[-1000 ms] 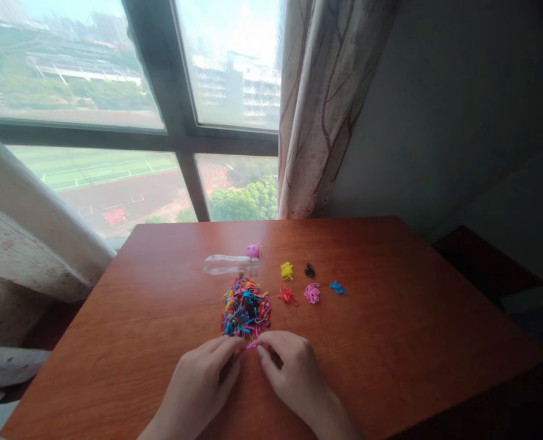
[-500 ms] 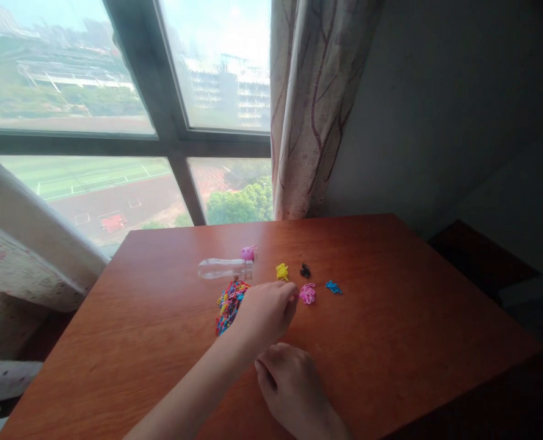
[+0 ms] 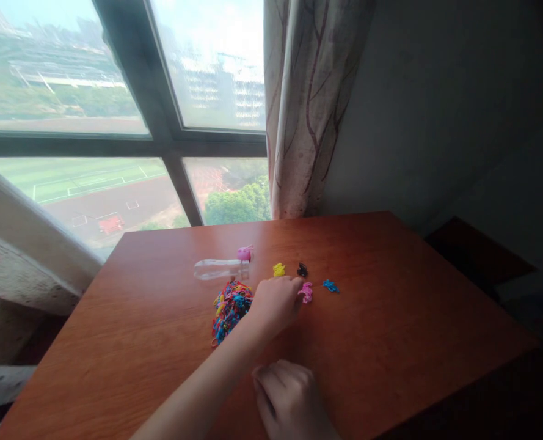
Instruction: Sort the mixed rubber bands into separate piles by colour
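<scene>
Has, over the table (image 3: 390, 318), a bare, smooth left forearm (image 3: 209, 374), a bare left hand (image 3: 276, 299), and a bare right hand (image 3: 293, 390) with rounded knuckles.

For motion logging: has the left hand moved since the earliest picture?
Yes. Against the table, the left hand went right and farther out, from the near edge of the mixed pile to beside the pink pile.

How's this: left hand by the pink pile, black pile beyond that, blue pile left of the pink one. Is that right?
One slip: in the head view, the blue pile is right of the pink pile. The left hand is by the pink pile, and the black pile lies beyond that.
</scene>
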Tool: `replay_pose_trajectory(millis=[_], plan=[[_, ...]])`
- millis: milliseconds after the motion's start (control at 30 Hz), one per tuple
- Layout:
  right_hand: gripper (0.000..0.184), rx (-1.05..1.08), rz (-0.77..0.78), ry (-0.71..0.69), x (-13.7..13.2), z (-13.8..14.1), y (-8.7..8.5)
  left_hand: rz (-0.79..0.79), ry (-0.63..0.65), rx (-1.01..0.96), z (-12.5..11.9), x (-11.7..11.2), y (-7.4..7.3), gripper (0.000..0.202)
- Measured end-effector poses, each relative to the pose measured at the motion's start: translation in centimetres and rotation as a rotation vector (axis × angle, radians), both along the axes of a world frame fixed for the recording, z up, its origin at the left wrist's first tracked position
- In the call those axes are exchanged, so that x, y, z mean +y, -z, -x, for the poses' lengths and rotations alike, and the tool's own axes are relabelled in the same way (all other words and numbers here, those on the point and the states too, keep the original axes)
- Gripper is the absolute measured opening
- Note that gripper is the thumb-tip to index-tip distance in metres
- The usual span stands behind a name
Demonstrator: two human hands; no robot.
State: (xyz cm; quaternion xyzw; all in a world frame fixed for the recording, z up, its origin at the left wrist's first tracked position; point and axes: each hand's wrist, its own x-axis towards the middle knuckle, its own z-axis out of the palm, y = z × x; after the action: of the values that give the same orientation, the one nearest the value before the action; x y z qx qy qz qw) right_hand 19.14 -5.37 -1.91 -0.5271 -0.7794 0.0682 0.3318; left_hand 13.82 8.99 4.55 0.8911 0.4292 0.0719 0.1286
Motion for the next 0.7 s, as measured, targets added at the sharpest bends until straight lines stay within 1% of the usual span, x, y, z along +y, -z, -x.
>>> replay_pose_trajectory(millis=[100, 200, 267, 367, 467, 600, 700], plan=[[0.018, -0.007, -0.010, -0.016, 0.2, -0.1, -0.1, -0.013, -0.025, -0.014, 2.1, -0.5, -0.6, 0.018], [0.021, 0.011, 0.004, -0.032, 0.5, -0.2, -0.5, -0.023, -0.055, -0.030, 4.9, -1.1, -1.2, 0.020], [0.022, 0.012, 0.019, -0.039, 0.7, -0.3, -0.7, -0.028, -0.081, -0.037, 6.9, -1.6, -1.2, 0.021], [0.022, 0.002, 0.039, -0.052, 0.8, -0.3, -0.9, -0.046, -0.126, -0.079, 9.7, -2.2, -0.7, 0.020], [0.021, 0.000, 0.064, -0.038, 1.1, -0.4, -0.9, -0.065, -0.173, -0.139, 11.9, -3.0, 0.1, 0.021], [0.021, 0.049, 0.125, 0.035, 2.3, -0.7, -0.7, -0.009, -0.238, -0.211, 14.1, -4.2, 0.8, 0.022], [0.019, 0.074, 0.174, 0.076, 3.5, -0.9, -0.7, 0.035, -0.291, -0.216, 15.4, -5.0, 1.4, 0.022]])
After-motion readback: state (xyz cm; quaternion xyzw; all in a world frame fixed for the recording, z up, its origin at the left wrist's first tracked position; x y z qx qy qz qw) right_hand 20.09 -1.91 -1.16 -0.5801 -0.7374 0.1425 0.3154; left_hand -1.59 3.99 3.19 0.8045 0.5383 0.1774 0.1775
